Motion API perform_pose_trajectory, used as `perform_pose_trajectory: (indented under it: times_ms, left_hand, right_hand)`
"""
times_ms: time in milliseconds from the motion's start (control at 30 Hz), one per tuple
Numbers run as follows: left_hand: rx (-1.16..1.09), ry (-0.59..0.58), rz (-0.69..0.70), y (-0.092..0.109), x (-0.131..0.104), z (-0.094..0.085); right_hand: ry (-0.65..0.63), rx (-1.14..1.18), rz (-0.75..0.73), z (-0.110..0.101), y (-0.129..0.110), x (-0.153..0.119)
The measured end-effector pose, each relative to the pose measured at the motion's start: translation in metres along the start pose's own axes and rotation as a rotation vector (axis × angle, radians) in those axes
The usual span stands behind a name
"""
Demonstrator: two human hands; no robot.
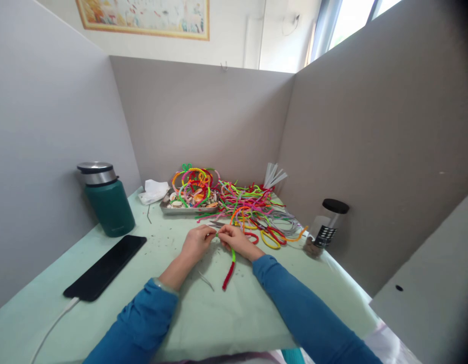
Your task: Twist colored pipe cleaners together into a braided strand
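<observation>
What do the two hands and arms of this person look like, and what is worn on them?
The left hand and right hand are bare, without gloves. Both arms have plain blue long sleeves. The left sleeve is wrinkled, with a thin pale edge at the wrist; the right sleeve looks smoother. Any rings are too small to tell.

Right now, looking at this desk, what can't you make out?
All in the head view:
- What the left hand grips: hidden by its own fingers.
- Upper part of the green-and-red fuzzy strip: partly hidden by the right hand.
- Jar label wording: too small.
- White cable's far end: cut off by the bottom edge.
</observation>
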State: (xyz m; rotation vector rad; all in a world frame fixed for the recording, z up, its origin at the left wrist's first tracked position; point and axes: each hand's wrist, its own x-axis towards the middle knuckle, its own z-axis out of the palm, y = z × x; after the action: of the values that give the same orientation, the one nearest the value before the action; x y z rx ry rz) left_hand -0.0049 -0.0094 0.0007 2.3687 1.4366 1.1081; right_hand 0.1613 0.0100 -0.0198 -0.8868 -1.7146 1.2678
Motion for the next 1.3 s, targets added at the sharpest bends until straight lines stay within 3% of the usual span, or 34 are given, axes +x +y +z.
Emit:
perform_pose_trajectory:
  times_ms: [300,933,1300]
  left_hand:
    - [0.039,-0.057,-0.003,-0.0022,0.0016,0.0007]
    - [-0.109,-0.275,-0.258,-0.0018,0.0002,0.0]
    - [-0.145,-0.216,-0.343,-0.0019,-0.001,0.0021]
  right_hand:
    - [0.0,-0.022,0.008,0.0003,-0.0012,-0.0008]
    - [-0.034,-0.037,0.002,-0.0013,-0.0006,-0.0016]
    - [-0.007,-0.023,-0.005,-0.0006,-0.0016,-0.002]
